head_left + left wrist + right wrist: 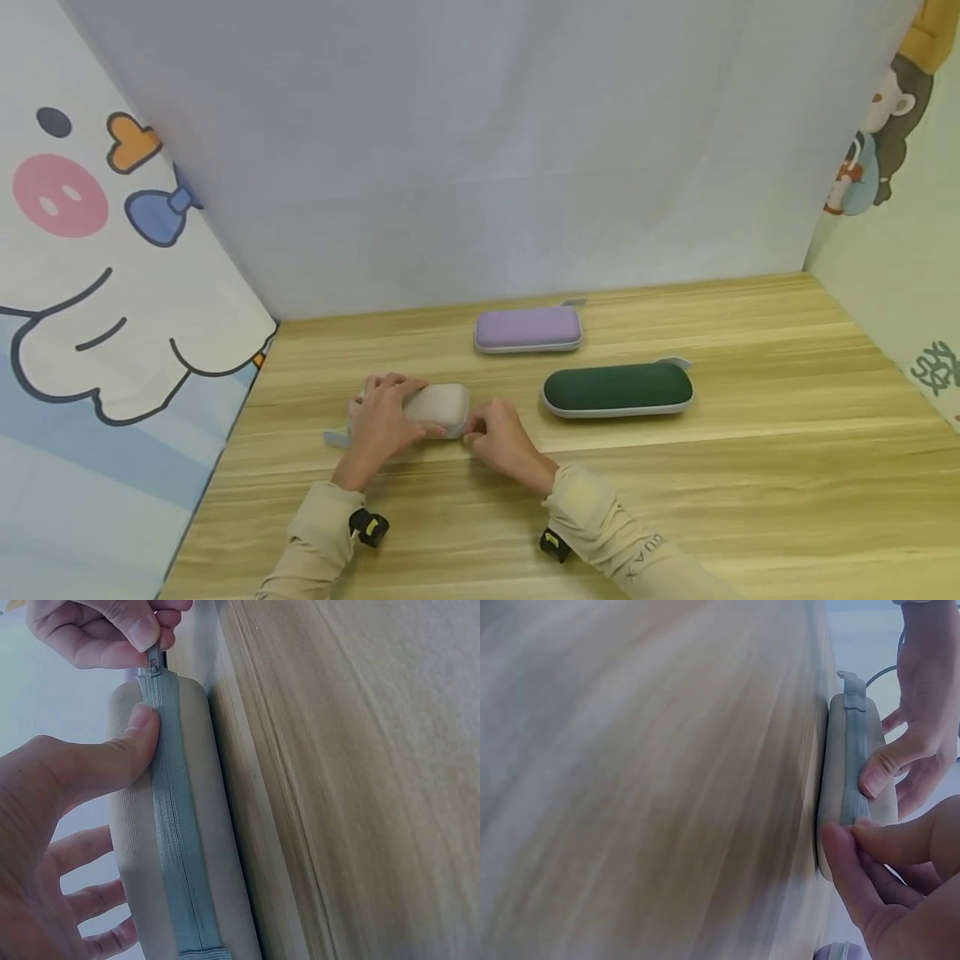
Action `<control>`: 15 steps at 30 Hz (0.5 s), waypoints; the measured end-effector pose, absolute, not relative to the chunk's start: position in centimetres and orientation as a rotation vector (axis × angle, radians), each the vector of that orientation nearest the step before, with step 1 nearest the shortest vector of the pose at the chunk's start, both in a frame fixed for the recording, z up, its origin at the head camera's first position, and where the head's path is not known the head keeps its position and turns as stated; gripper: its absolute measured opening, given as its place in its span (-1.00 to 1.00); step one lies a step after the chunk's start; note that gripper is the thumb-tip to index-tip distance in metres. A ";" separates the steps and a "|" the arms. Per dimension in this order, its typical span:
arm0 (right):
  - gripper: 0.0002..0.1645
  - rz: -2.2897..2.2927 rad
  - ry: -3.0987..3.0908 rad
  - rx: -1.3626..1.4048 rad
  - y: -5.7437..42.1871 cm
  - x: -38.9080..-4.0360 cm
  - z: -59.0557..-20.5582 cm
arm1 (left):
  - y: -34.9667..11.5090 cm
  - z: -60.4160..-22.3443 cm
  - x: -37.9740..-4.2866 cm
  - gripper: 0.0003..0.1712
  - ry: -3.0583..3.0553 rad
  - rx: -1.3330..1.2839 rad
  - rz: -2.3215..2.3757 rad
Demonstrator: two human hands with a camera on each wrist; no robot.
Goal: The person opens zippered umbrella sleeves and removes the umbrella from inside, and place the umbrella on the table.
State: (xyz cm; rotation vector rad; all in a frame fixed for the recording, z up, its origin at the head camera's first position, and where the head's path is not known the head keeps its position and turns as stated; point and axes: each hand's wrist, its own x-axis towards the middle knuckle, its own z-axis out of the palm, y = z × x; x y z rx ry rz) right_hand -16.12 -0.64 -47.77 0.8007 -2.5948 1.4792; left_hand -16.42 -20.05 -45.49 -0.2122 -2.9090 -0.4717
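Observation:
A beige zippered hard case (442, 403) lies on the wooden table, left of the middle. My left hand (384, 427) holds it from above with spread fingers, the thumb pressing its front side beside the grey-blue zipper (174, 825). At the case's right end my right hand (501, 437) pinches the small zipper pull (154, 657) between thumb and curled fingers. The zipper teeth look joined along the side in the left wrist view. A fabric tab (853, 688) sticks out at the case's other end.
Behind and to the right, a purple case (528, 328) lies near the back of the table (750, 492). A longer dark green case (618, 388) lies right of my right hand. A pale curtain (525, 150) hangs along the table's back edge, with printed cloths at both sides.

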 end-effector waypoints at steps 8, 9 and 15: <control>-0.82 1.452 -2.627 0.734 -0.6 -16.0 -47.9 | -20.6 -45.7 -16.4 -0.06 -2.879 -0.260 -0.498; -0.81 1.453 -2.627 0.729 -0.6 -16.0 -47.9 | -20.7 -45.7 -16.4 -0.07 -2.876 -0.271 -0.506; -0.80 1.464 -2.606 0.724 -0.9 -15.9 -48.0 | -22.7 -45.5 -16.5 -0.13 -2.836 -0.399 -0.643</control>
